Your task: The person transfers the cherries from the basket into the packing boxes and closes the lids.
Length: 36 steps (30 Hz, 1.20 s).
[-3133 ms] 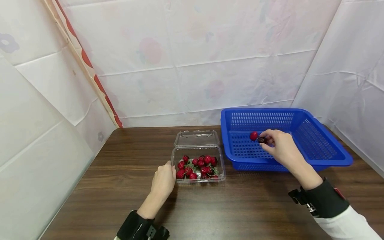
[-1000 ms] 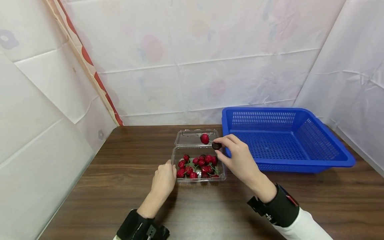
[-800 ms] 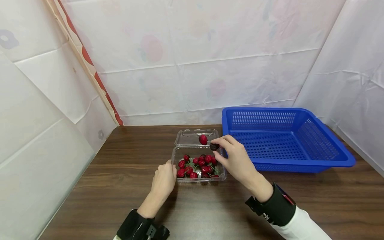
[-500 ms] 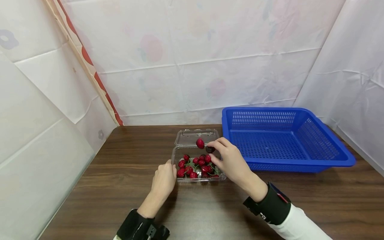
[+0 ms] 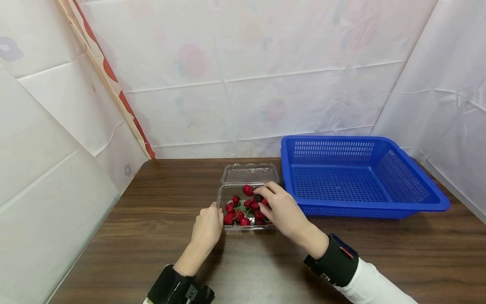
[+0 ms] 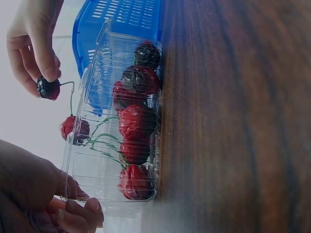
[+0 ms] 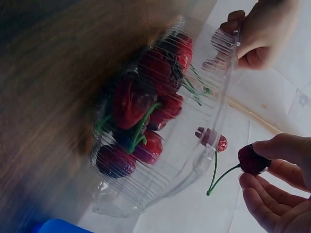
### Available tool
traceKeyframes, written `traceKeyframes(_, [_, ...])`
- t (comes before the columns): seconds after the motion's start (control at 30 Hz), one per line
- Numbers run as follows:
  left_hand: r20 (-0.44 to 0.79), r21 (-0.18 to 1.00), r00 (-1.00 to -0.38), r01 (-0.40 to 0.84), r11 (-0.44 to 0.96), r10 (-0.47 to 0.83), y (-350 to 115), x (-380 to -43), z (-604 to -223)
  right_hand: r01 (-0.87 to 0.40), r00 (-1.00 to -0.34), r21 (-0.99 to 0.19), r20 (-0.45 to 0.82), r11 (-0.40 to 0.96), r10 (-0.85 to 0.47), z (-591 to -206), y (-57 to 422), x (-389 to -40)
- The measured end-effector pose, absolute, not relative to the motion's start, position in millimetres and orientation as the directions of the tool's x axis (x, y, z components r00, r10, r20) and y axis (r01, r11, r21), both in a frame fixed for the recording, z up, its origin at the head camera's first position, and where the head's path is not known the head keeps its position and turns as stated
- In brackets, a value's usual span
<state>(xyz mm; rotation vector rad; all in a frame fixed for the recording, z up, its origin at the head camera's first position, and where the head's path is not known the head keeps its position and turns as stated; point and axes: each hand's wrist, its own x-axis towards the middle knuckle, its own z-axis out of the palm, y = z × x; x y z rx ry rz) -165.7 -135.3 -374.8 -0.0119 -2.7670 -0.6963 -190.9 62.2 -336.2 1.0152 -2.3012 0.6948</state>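
Observation:
My right hand [image 5: 284, 212] pinches a dark cherry [image 7: 253, 160] between thumb and fingers. A green stem [image 7: 213, 175] joins it to a red cherry [image 5: 248, 190], which hangs at the rim of the clear plastic clamshell box [image 5: 225, 192]. Several cherries [image 5: 239, 216], red and dark with green stems, lie inside the box. At the box's left side, my left hand [image 5: 207, 226] grips the rim, thumb and fingers on either side of the wall in the left wrist view. The box's lid [image 5: 249, 174] is folded back, away from me.
A blue perforated plastic basket [image 5: 364, 205] stands to the right of the box, close beside it. Both rest on a dark wooden table [image 5: 159, 202]. White patterned sheeting [image 5: 235, 105] lines the back and both sides.
The right hand has brought the cherry pair leftward from over the blue basket, then down over the clear box. The left hand has stayed on the box's rim.

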Motion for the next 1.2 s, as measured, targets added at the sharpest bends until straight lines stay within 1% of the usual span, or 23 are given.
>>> traceKeyframes(0.27, [0.270, 0.467, -0.961, 0.071, 0.882, -0.065, -134.8, -165.4, -373.7, -0.766, -0.592, -0.221, 0.609, 0.603, -0.529, -339.2, 59.3, -186.5])
traceKeyframes(0.6, [0.265, 0.465, -0.962, 0.067, 0.883, -0.067, -135.3, -165.6, -373.4, -0.744, -0.632, -0.249, 0.563, 0.620, -0.532, -344.1, 56.7, -184.0])
traceKeyframes(0.77, [0.263, 0.467, -0.963, 0.069, 0.882, -0.064, -135.3, -165.4, -373.4, -0.722, -0.671, -0.286, 0.513, 0.631, -0.536, -347.0, 56.5, -184.1])
traceKeyframes(0.97, [0.261, 0.470, -0.963, 0.068, 0.880, -0.064, -135.4, -165.6, -374.1, -0.683, -0.717, -0.297, 0.450, 0.668, -0.533, -349.5, 56.1, -184.2])
traceKeyframes(1.2, [0.255, 0.469, -0.965, 0.064, 0.881, -0.066, -136.0, -166.1, -374.6, -0.658, -0.746, -0.314, 0.388, 0.684, -0.540, -349.1, 55.9, -184.8])
